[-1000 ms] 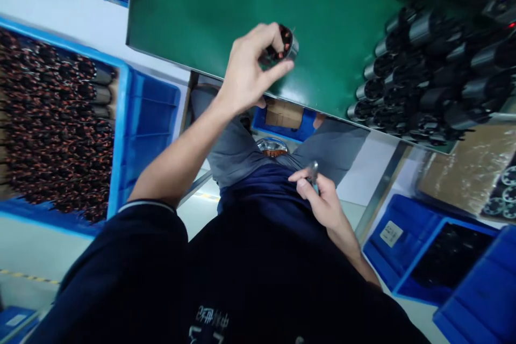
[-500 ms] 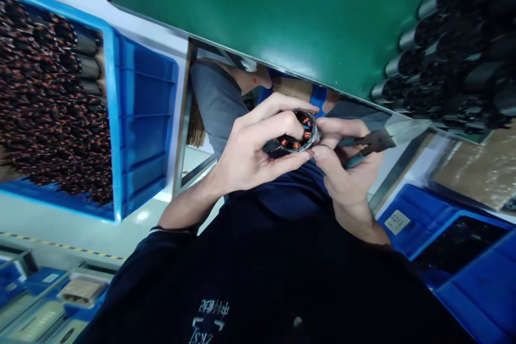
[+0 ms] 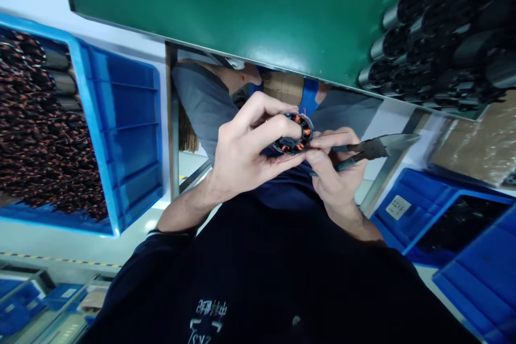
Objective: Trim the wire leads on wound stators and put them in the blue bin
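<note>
My left hand is wrapped round a motor stator, a short ring with copper windings inside and thin reddish wires sticking out at its rim. The open end of the ring faces up, and the left index finger lies across it. My right hand touches the stator's right edge with thumb and fingertips pinched together, where a thin wire runs off to the right. Held across the same hand is a pair of pliers with grey-green handles, its jaws pointing away to the right.
A green-topped table lies beyond my hands, with several dark cylinders stacked at its right. On the left a blue crate holds many wound stators. Blue bins and a plastic-wrapped carton stand at the right.
The whole view has shifted slightly. The stator has turned a little in my left hand, showing more of its windings and wires. My right fingers still pinch at its edge, with the pliers kept in the palm.
</note>
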`<move>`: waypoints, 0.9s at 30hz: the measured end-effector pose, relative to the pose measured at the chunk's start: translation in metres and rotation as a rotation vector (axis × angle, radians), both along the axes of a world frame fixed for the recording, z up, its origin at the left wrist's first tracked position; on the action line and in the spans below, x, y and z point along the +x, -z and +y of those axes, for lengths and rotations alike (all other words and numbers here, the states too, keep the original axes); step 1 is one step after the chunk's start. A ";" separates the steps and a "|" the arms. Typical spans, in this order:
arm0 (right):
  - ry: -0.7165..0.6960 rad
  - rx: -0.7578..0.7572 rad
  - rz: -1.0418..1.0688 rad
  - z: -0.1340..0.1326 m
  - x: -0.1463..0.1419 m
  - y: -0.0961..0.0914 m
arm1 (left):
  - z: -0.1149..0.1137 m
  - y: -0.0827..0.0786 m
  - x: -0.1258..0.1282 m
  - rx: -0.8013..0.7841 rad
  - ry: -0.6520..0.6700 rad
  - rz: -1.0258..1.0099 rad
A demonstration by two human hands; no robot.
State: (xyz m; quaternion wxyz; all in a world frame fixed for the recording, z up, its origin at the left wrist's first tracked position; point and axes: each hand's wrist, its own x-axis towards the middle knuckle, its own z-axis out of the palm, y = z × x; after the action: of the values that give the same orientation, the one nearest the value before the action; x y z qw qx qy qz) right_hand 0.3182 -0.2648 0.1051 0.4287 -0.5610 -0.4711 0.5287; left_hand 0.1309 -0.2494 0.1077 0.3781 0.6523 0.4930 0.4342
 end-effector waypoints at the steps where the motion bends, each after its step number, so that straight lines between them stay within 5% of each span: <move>1: -0.004 0.000 -0.006 0.002 0.000 0.000 | -0.001 0.001 -0.001 0.040 0.000 0.029; 5: -0.192 -0.142 0.033 0.011 0.005 0.001 | -0.003 0.014 -0.011 0.168 -0.095 0.125; 10: -0.367 -0.463 0.441 0.013 0.022 0.011 | -0.007 0.032 -0.026 -0.057 -0.221 -0.010; 16: -0.386 -0.535 0.794 0.006 0.035 0.021 | -0.016 0.040 -0.006 -0.217 -0.199 -0.351; 20: -0.316 -0.445 0.619 0.008 0.034 0.020 | -0.019 0.038 0.017 -0.388 -0.207 -0.585; 24: -0.184 -0.231 0.247 0.007 0.039 0.011 | -0.017 0.032 0.026 -0.382 -0.278 -0.527; 27: -0.269 -0.069 -0.025 0.001 0.044 0.002 | -0.017 0.032 0.027 -0.356 -0.309 -0.464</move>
State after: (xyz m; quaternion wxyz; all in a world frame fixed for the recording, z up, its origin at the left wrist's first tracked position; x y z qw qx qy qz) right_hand 0.3622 -0.2638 0.1034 0.3285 -0.5135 -0.5289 0.5905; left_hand 0.1574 -0.2660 0.0759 0.5181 0.3773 0.5548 0.5305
